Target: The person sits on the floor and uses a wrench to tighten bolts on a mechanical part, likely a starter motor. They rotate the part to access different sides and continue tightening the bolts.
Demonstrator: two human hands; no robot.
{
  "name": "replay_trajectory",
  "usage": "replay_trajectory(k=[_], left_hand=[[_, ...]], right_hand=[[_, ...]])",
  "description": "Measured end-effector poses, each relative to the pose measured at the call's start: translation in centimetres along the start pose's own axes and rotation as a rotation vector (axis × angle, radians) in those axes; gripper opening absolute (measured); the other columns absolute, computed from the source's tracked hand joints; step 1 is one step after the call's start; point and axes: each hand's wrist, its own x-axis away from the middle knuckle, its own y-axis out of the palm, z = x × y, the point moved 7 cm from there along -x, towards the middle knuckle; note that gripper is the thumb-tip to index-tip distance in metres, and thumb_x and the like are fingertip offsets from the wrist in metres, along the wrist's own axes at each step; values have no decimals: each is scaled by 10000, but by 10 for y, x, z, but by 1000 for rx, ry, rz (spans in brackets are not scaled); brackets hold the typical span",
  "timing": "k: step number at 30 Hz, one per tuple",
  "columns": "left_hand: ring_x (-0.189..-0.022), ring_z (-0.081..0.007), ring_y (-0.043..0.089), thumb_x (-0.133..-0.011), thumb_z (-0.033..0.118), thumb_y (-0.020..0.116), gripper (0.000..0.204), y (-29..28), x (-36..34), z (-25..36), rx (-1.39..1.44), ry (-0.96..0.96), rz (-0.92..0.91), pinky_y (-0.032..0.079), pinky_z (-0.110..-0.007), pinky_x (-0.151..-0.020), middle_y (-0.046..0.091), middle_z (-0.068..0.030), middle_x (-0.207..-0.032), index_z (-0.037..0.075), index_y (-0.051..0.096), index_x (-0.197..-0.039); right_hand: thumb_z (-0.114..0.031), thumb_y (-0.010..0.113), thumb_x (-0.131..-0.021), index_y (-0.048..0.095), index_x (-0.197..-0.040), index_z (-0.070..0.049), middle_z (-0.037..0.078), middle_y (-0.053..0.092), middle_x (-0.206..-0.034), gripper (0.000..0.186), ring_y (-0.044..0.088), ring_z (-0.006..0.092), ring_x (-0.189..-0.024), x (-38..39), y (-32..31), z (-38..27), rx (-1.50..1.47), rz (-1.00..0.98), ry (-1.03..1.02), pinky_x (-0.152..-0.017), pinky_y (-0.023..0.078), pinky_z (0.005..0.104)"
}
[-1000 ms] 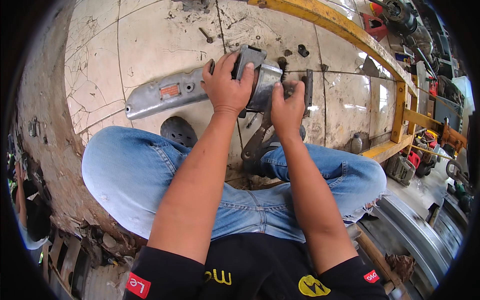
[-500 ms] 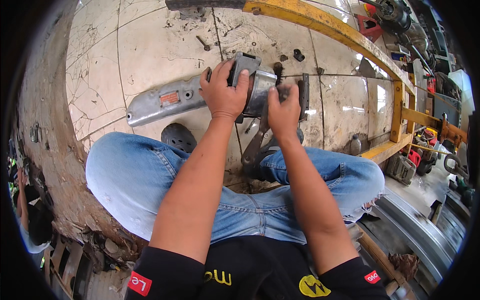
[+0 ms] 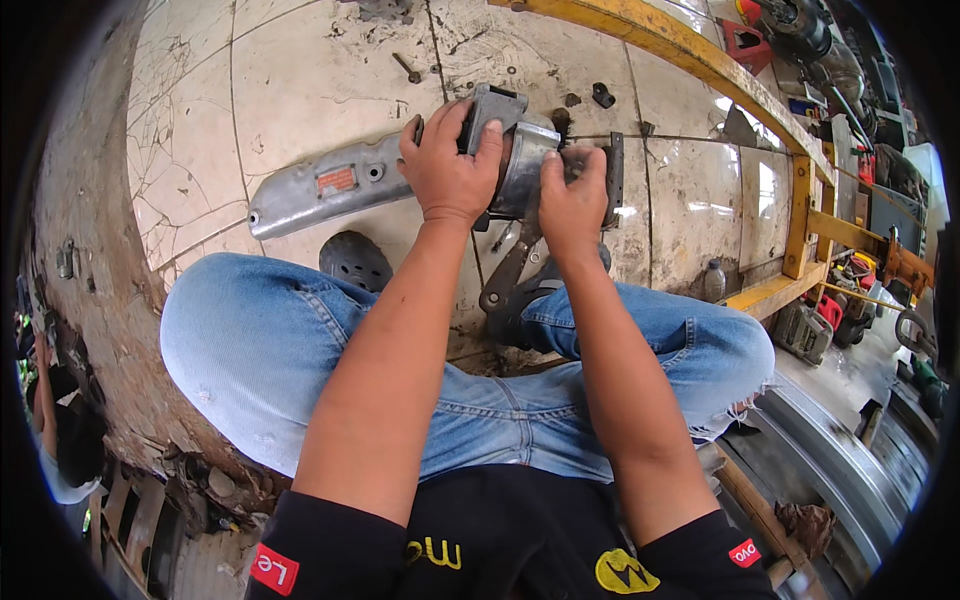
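Note:
A long grey cast-metal cover (image 3: 322,194) with an orange label lies on the tiles in front of me. My left hand (image 3: 447,165) is closed over its right part, fingers around a raised square block (image 3: 490,112), thumb toward me. At the cover's right end my right hand (image 3: 573,205) is curled, thumb and fingertips together against the metal. A flat scraper-like tool (image 3: 505,280), with a hole in its handle end, runs from under that hand toward my foot; its working end is hidden. Just right of the fingers stands a dark, holed metal strip (image 3: 616,175).
A yellow metal frame (image 3: 800,215) borders the tiles on the right. A bolt (image 3: 406,68) and small dark parts (image 3: 602,95) lie beyond my hands. My dark shoe (image 3: 357,262) rests close to the cover. A small clear bottle (image 3: 714,281) stands by the frame.
The view has shifted slightly. My right fingers have changed their bend a little at the cover's end, with the scraper-like tool still under the hand. My left hand keeps its hold.

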Motion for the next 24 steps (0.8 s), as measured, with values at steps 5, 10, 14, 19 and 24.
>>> replay_trajectory(k=[5,10,14,19,24], left_hand=[[-1315,-398,389,-847,450,681,436,0,0,1,-2,-2,-13,268,-622,-1070,631,17,-1296,198,670,-1203],[-1326,-400,374,-855,466,671,446,1,-1,3,-5,-13,-6,271,-630,-1064,632,13,-1287,199,663,-1212],[-1316,-402,381,-858,464,669,446,1,0,0,-44,-9,-10,277,-618,-1068,627,16,-1292,195,661,-1214],[-1156,-333,529,-885,403,658,410,-5,1,11,-31,112,68,301,-510,-1091,668,-67,-1186,119,665,-1179],[-1297,-402,403,-852,450,675,448,0,4,-1,-31,-7,-19,277,-579,-1091,634,3,-1282,184,666,-1212]], right_hand=[[-216,647,-910,549,-1056,-24,245,678,-928,260,679,390,-858,1,-4,-2,22,-12,-30,-772,509,431],[-211,656,-906,554,-1044,-20,241,679,-947,257,674,388,-864,1,-5,-2,23,18,-23,-787,508,429],[-214,647,-911,549,-1051,-18,238,679,-950,260,666,405,-910,2,-6,1,13,-20,-23,-823,503,433],[-223,639,-916,544,-1055,-17,242,680,-950,266,665,426,-914,-1,-2,-1,4,2,-25,-816,504,449],[-217,639,-913,537,-1038,-19,258,677,-935,256,667,435,-893,2,-2,-13,76,-11,-69,-783,506,467]])
